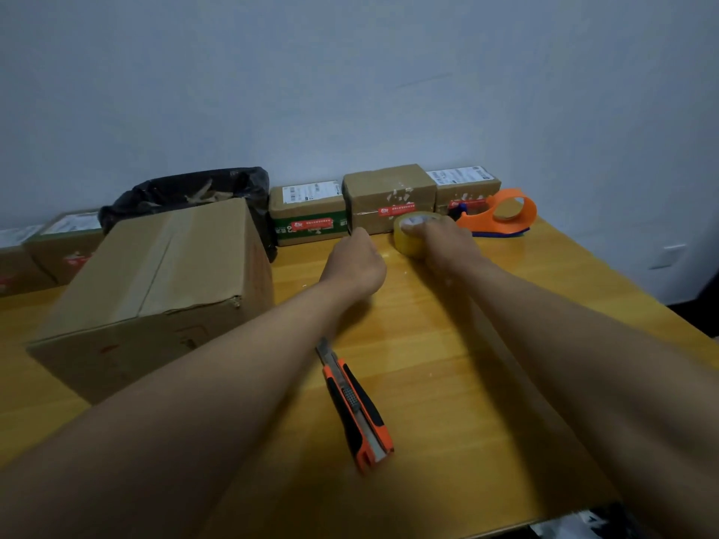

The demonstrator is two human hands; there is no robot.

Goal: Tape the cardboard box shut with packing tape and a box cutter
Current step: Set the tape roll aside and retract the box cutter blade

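Wooden table (505, 344) — right hand (443, 243) clasping tape roll (408, 235), left hand (356, 262) fisted, contents unclear.

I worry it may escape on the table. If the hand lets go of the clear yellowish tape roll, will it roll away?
Probably yes: the clear yellowish tape roll stands on its round edge, steadied by the right hand. The glossy wooden table looks smooth, so little would stop it.

Wood table (486, 383) w/ box (155, 289), cutter (356, 408), tape roll (408, 235), dispenser (500, 215).
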